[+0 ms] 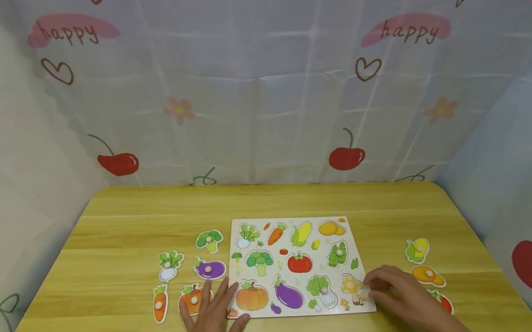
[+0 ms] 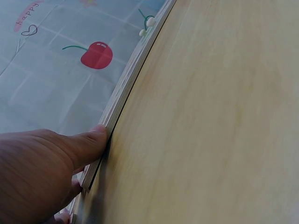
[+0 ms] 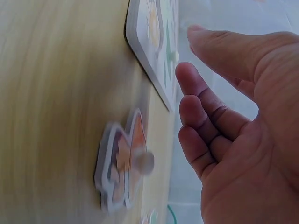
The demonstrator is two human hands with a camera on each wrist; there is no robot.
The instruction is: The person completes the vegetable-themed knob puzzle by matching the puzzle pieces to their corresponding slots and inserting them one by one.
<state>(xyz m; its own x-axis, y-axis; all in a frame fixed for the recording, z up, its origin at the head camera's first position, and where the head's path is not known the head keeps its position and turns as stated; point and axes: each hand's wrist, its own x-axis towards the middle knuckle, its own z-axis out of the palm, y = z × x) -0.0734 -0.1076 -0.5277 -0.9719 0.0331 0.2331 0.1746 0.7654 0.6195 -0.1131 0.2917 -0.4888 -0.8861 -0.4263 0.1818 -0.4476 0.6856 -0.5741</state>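
Observation:
A wooden vegetable puzzle board (image 1: 295, 308) lies on the table, printed with matching pictures. Cabbage (image 1: 325, 292) and asparagus (image 1: 337, 254) pieces sit in it with their knobs up. At the board's lower left corner is my left hand (image 1: 211, 331), fingers spread; its thumb (image 2: 88, 144) touches the board's edge. The left fingers partly cover a pumpkin piece (image 1: 190, 301). My right hand (image 1: 400, 293) hovers by the lower right corner, fingers bent loosely and holding nothing. Below it in the right wrist view, a knobbed, mushroom-shaped piece (image 3: 124, 163) lies on the table, apart from the fingers.
Left of the board lie broccoli (image 1: 210, 241), radish (image 1: 169, 266), eggplant (image 1: 210, 268) and carrot (image 1: 160, 304) pieces. To the right are corn (image 1: 417, 250), potato (image 1: 428, 275) and a partly hidden tomato piece (image 1: 443, 301). A printed curtain (image 1: 256, 109) hangs behind the table.

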